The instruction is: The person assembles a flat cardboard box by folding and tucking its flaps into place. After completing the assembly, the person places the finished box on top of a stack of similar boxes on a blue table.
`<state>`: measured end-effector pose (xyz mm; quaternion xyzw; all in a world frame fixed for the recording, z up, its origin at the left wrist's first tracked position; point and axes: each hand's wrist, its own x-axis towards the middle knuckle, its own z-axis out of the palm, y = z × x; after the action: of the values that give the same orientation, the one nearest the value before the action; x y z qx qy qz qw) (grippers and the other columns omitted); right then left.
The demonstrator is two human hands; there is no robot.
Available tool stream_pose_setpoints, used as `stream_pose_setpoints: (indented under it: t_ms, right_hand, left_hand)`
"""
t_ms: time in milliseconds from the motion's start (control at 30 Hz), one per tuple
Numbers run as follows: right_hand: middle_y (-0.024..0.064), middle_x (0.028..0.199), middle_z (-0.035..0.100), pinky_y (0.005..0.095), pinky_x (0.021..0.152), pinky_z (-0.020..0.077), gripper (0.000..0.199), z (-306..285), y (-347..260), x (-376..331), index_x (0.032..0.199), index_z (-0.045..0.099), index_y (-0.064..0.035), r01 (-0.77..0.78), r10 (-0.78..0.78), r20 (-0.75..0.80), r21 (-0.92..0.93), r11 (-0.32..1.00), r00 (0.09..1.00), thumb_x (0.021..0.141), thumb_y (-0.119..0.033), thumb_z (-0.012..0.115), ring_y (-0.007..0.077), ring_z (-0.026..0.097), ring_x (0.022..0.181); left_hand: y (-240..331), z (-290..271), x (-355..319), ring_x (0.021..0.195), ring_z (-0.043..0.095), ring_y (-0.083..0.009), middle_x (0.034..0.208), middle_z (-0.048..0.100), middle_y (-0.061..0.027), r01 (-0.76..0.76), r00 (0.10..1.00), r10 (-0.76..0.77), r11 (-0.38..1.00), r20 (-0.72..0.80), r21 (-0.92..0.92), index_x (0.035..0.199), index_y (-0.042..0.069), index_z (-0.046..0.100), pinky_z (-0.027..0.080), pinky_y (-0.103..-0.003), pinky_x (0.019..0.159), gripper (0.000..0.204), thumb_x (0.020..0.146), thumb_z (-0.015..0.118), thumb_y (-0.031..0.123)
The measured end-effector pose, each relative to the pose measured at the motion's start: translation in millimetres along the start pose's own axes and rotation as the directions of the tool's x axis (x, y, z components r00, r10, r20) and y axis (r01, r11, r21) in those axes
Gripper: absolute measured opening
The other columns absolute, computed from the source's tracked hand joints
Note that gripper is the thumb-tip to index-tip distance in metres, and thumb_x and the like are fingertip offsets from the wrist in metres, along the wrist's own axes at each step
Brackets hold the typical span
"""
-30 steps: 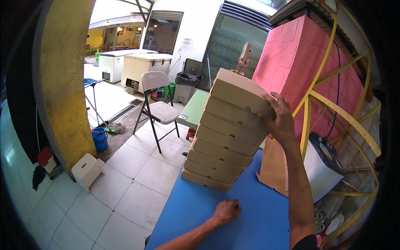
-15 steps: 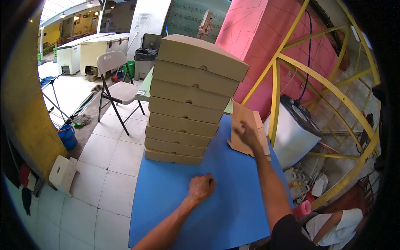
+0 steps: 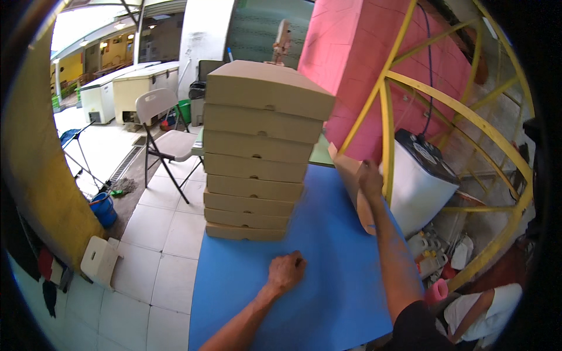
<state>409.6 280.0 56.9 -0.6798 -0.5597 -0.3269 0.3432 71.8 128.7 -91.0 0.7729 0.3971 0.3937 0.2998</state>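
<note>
"Standing on the blue tabletop (image 3: 328, 286), what blocks the view most?"

"That tall stack of brown cardboard boxes (image 3: 257, 146), at the left edge. It hides part of the green surface (image 3: 321, 153) behind it and most of a dark bin (image 3: 196, 90)."

"And the loose cardboard sheet (image 3: 352, 182)?"

"At the far right edge, tilted up on its side, apart from the stack. The right hand (image 3: 370, 178) is closed on its raised edge, though blur hides the exact finger placement. The forearm crosses over that side of the tabletop."

"The left hand (image 3: 287, 272)?"

"Curled into a loose fist on the blue surface, near the stack's base without touching it. I can see nothing in it."

"So what crowds the right hand?"

"A yellow metal frame (image 3: 387, 140). Its post rises just beyond the fingers, and next to that sits a pale appliance (image 3: 415, 193) with a black top. Lower down are some plastic jugs (image 3: 430, 263) and a pink cylinder (image 3: 437, 291)."

"Anything on the other side?"

"A folding chair (image 3: 175, 143) near the stack, a white stool (image 3: 99, 260) and a blue bucket (image 3: 103, 210) by the yellow pillar (image 3: 52, 175), and two chest freezers (image 3: 146, 88) farther back."
</note>
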Motion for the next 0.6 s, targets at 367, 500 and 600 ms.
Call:
stream_pose_setpoints:
  t_ms: [367, 500, 600]
  right_hand:
    - [0.0144, 0.102, 0.07, 0.0374, 0.076, 0.0628, 0.019, -384, -33, 140, 0.097, 0.07, 0.0052, -0.257, 0.027, 0.256, 0.957, 0.131, 0.966, 0.089, -0.007, 0.057, 0.0242, 0.071, 0.085]
    - [0.011, 0.091, 0.073, 0.0362, 0.073, 0.058, 0.025, -455, -82, 133, 0.106, 0.071, 0.0016, 0.104, -0.076, -0.071, 0.638, 0.763, 0.995, 0.088, -0.015, 0.065, 0.0213, 0.072, 0.078]
    - [0.0123, 0.087, 0.071, 0.0405, 0.069, 0.0541, 0.028, -501, -118, 113, 0.105, 0.069, -0.0015, 0.311, -0.246, -0.213, 0.377, 0.872, 0.946, 0.086, -0.021, 0.069, 0.0241, 0.07, 0.076]
  left_hand:
    - [112, -49, -22, 0.124, 0.053, -0.0388, 0.141, 0.049, -0.0212, -0.388, 0.905, 0.401, 0.915, -0.144, 0.11, 0.147, 0.006, 0.038, 0.048, -0.047, 0.099, 0.083, 0.079, 0.081, 0.03]
    - [201, -76, -49, 0.138, 0.035, -0.0449, 0.15, 0.03, -0.0292, -0.515, 0.715, 0.538, 0.837, -0.447, 0.184, 0.152, -0.001, 0.017, 0.038, -0.05, 0.111, 0.103, 0.079, 0.083, 0.028]
    - [254, -119, -51, 0.137, 0.039, -0.04, 0.148, 0.036, -0.0269, -0.443, 0.602, 0.377, 0.891, -0.704, 0.099, 0.15, -0.004, 0.022, 0.035, -0.046, 0.113, 0.09, 0.087, 0.078, 0.027]
